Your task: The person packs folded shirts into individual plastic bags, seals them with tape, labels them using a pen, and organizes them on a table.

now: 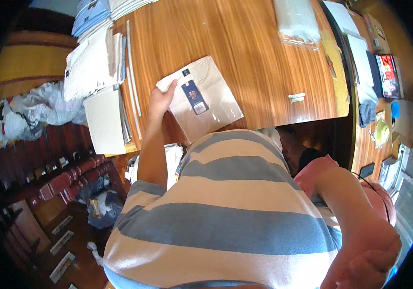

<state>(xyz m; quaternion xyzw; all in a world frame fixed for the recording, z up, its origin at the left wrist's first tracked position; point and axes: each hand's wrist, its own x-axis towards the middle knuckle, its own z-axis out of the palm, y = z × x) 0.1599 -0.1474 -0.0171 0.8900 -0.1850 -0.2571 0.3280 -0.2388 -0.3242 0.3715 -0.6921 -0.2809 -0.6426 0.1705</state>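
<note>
My left hand (160, 98) pinches the flat beige bagged garment (201, 96) on the wooden tabletop (254, 53); I'd keep it flat, right hand's (365, 265) grip unclear.

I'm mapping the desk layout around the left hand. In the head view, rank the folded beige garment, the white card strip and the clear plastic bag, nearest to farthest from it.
1. Folded beige garment: under the left hand, which touches its left edge.
2. White card strip: to the right, near the table's front edge.
3. Clear plastic bag: far corner, upper right.

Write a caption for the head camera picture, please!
Left hand holds a bagged beige shirt on a wooden table.
</note>
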